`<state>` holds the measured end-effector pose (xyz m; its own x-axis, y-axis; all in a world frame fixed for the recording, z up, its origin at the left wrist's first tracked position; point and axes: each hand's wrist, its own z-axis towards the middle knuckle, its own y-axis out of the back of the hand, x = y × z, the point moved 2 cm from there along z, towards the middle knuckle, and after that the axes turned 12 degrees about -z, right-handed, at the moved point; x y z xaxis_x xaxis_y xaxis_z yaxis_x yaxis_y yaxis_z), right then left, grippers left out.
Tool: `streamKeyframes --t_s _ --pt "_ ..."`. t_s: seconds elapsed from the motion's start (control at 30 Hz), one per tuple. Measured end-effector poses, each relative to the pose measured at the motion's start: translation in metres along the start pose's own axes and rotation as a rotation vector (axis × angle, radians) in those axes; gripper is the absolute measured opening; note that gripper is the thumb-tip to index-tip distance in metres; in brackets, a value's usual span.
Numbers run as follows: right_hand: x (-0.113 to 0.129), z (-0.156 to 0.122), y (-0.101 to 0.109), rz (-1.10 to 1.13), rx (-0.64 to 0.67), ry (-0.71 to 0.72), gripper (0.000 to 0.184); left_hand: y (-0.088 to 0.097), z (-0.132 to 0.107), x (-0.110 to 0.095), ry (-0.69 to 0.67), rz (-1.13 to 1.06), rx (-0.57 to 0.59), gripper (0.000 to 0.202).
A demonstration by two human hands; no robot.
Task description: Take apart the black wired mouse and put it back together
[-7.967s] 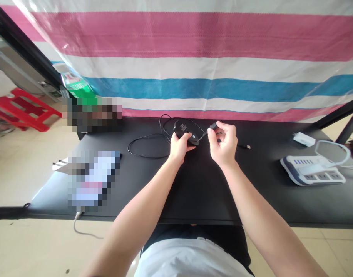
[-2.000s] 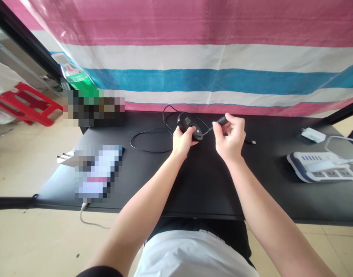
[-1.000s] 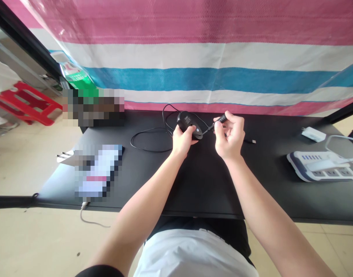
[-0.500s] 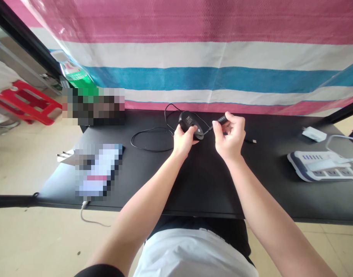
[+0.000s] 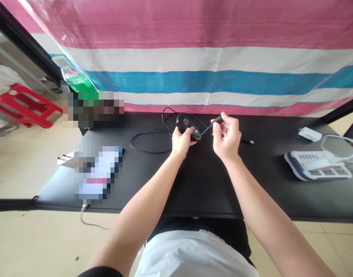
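Observation:
A black wired mouse (image 5: 185,124) lies upside down at the far middle of the black table (image 5: 199,184), its cable (image 5: 147,142) looping to the left. My left hand (image 5: 180,141) is closed around the mouse's near end. My right hand (image 5: 226,136) pinches a small black screwdriver (image 5: 215,122), whose thin tip points down-left at the underside of the mouse. The two hands are a few centimetres apart.
A small metal-tipped plug (image 5: 250,142) lies just right of my right hand. A white power strip (image 5: 317,169) with a white cable and a white charger (image 5: 309,134) sit at the right. A blurred-out item (image 5: 95,173) lies at the left. A striped tarpaulin (image 5: 211,61) hangs behind the table.
Both hands stay on the mouse and the screwdriver. Only my right fingers shift slightly on the screwdriver handle, and the camera view drifts a little.

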<state>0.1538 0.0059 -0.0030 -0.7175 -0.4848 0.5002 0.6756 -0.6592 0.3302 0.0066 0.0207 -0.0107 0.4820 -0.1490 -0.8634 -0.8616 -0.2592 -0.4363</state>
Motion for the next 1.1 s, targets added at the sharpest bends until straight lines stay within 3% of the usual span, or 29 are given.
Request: streamKeyframes --t_s 0.47,0.7,1.1 --pt "0.0024 0.0044 0.0033 -0.104 -0.108 0.081 0.029 0.0002 -0.0002 0.0019 -0.008 0.006 0.013 0.026" --pt "0.0030 0.0011 0.0025 0.001 -0.021 0.047 0.031 0.0002 0.0006 0.0008 -0.012 0.000 0.006 0.025" --pt "0.0015 0.0045 0.0028 -0.090 -0.077 0.038 0.032 0.0002 -0.0012 0.0002 -0.012 0.013 -0.004 0.025"
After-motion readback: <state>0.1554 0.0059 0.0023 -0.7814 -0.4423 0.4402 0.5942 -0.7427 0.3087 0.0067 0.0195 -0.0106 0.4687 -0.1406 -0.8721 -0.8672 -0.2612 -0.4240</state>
